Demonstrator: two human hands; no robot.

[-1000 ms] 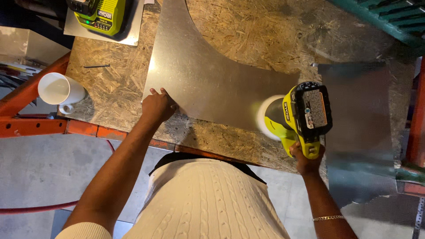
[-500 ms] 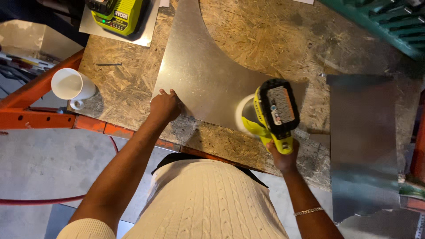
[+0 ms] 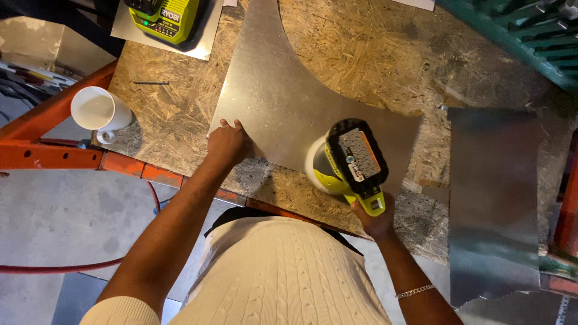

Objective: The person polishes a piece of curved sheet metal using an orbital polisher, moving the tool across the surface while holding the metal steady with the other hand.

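Sheet metal (image 3: 283,102) with a curved cut-out along its far side is laid flat on a chipboard workbench (image 3: 373,54), seen from the head camera looking straight down. The left hand (image 3: 227,143) is pressed flat on the near left corner of this sheet, fingers together and pointing away from the body, closed on nothing. The right hand (image 3: 374,218) is wrapped around the handle of a yellow-green cordless power tool (image 3: 349,162), which is held upright over the near edge of the sheet, its battery pack facing the camera. A white round pad (image 3: 314,161) at the tool's head is set against the sheet close to its near right corner; whether the pad is turning cannot be told. A bracelet (image 3: 414,292) is worn on the right wrist, and a cream cable-knit top (image 3: 283,277) fills the lower middle of the view. A white mug (image 3: 99,110) is stood at the left edge of the bench, just above an orange steel frame (image 3: 54,155). A yellow-green battery charger (image 3: 165,15) is placed on a small metal plate at the far left corner, with a thin dark nail (image 3: 150,82) lying near it. A second, darker metal sheet (image 3: 494,186) is laid to the right, apart from the first one. A red hose (image 3: 66,266) is seen on the concrete floor below.
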